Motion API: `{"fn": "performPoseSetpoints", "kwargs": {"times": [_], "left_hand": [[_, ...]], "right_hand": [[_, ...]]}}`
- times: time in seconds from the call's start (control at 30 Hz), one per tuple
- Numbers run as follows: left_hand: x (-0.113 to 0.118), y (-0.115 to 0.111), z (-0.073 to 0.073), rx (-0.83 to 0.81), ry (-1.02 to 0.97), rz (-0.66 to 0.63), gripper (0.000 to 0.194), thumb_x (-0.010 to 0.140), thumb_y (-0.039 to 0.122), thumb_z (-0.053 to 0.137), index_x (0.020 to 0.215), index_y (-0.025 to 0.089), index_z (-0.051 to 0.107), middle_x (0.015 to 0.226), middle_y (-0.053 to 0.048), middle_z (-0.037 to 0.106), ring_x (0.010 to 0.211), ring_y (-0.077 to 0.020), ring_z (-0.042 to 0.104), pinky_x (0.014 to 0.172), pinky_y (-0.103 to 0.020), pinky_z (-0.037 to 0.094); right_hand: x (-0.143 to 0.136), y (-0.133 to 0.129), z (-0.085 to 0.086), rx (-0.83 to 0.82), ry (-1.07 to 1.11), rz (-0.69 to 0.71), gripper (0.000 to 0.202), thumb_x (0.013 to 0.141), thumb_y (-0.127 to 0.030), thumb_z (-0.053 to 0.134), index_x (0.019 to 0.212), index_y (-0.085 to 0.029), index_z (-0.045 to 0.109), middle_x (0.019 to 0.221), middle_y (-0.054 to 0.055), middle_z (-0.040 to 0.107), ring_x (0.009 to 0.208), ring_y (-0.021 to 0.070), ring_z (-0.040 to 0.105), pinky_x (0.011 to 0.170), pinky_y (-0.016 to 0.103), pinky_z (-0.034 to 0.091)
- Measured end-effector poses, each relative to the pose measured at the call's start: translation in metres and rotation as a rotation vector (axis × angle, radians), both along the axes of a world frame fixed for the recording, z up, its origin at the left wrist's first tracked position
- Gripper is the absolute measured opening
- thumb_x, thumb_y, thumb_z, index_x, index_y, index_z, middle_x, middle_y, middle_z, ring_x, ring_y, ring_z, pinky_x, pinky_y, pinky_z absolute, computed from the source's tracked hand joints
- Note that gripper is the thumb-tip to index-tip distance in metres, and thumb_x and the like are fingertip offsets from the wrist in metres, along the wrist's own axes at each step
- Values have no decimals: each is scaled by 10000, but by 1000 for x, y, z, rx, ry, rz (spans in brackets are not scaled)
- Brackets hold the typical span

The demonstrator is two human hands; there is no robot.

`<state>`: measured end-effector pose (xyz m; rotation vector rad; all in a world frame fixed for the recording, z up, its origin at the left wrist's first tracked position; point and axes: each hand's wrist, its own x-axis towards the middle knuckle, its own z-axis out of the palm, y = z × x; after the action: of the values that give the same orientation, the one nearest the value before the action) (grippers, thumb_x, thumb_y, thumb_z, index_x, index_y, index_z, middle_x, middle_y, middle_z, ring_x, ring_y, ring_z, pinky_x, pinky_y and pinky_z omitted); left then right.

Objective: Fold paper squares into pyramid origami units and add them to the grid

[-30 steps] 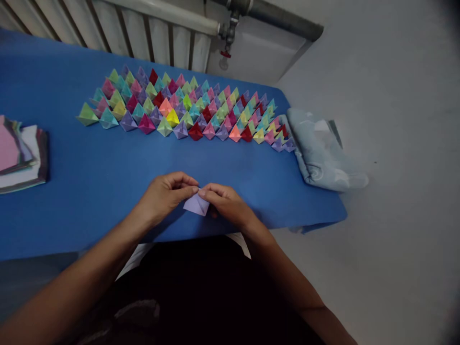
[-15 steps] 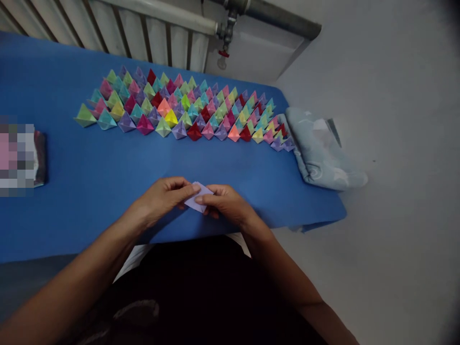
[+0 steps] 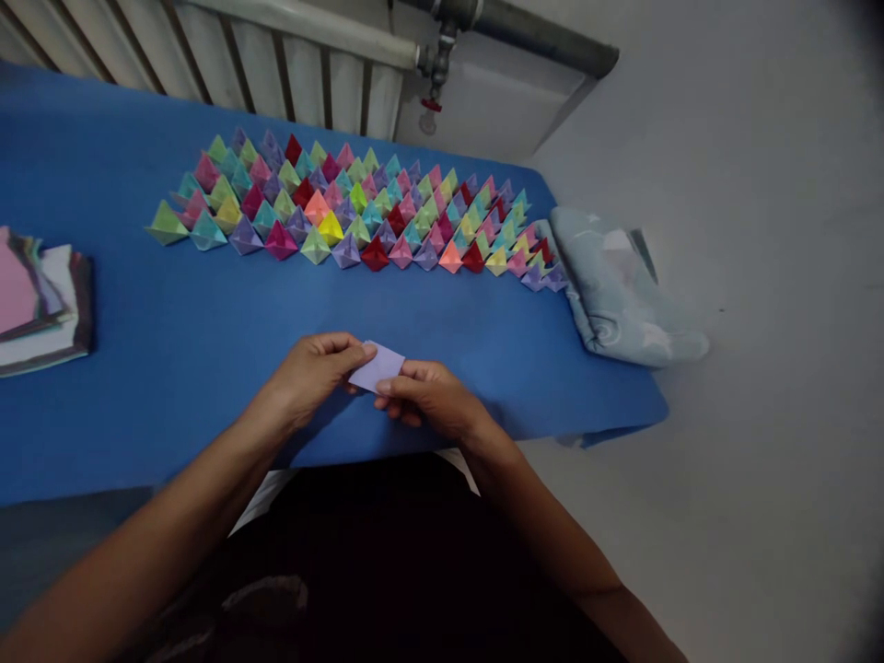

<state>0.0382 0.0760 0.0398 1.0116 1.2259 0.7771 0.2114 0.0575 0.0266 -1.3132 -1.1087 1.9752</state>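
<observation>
above the blue table (image 3: 207, 387), the left hand (image 3: 314, 373) and right hand (image 3: 428, 391) each pinch the lilac paper (image 3: 378, 368).

Seeing an open strip of blue worktop (image 3: 227, 322) between the folded paper pieces (image 3: 359, 227) and left hand (image 3: 309, 379) and right hand (image 3: 436, 396). Getting wider room leftward, up to the paper stack (image 3: 59, 318). Hitting dense rows of pieces along the far side, with the radiator (image 3: 216, 64) behind. Running into folded cloth (image 3: 604, 304) at the right end, just beside the last pieces, wall (image 3: 773, 276) beyond. Being blocked between hands by lilac paper (image 3: 387, 364). Finding both forearms crossing the near edge.
</observation>
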Motion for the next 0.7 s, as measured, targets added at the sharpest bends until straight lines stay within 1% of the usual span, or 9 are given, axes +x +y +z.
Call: {"fn": "performPoseSetpoints", "kwargs": {"times": [0.1,0.17,0.27,0.33,0.43,0.53,0.7], "left_hand": [[1,-2,-3,15,-1,14,363,659,491,767,536,192,603,519,21,520,514,-105,438,527,-258,352],[0,-4,-2,8,2,15,351,675,503,750,575,189,631,553,15,550,537,-110,465,549,-259,383],[-2,-6,1,-19,40,-39,331,651,493,772,608,186,655,613,-1,603,589,-128,520,600,-272,432],[-3,-7,2,-19,55,-67,322,638,469,785,585,186,640,595,4,592,582,-125,512,596,-269,423],[-3,-6,0,-5,34,-30,325,625,448,790,544,190,610,559,11,565,559,-116,487,576,-265,397],[-2,-5,-2,-31,2,-1,312,601,438,800,548,187,622,586,-2,596,577,-121,506,592,-269,406],[0,-6,-1,-23,21,28,327,598,469,803,581,184,645,591,6,593,571,-119,492,575,-266,390]], "right_hand": [[-1,-1,-2,-23,13,-28,182,704,-317,737,731,-158,652,666,-6,672,505,62,500,414,187,334],[-1,-2,-3,-30,9,-38,172,703,-310,734,737,-160,657,656,-9,668,506,66,499,409,189,334],[-1,-3,-3,-33,1,-36,159,715,-304,726,733,-162,656,653,-8,667,511,66,501,411,187,332],[-2,-3,-3,-38,-4,-30,165,720,-306,730,737,-162,651,667,-4,673,516,67,510,412,185,332],[-3,-3,-1,-39,-1,-7,187,709,-323,737,731,-160,649,687,0,677,519,66,517,412,185,337],[-3,-4,1,-28,-1,14,194,694,-337,729,699,-162,644,665,-11,660,509,58,499,419,183,339],[-3,-6,0,-18,-35,-12,206,669,-351,729,662,-174,622,620,-22,637,494,61,477,413,187,323]]}}
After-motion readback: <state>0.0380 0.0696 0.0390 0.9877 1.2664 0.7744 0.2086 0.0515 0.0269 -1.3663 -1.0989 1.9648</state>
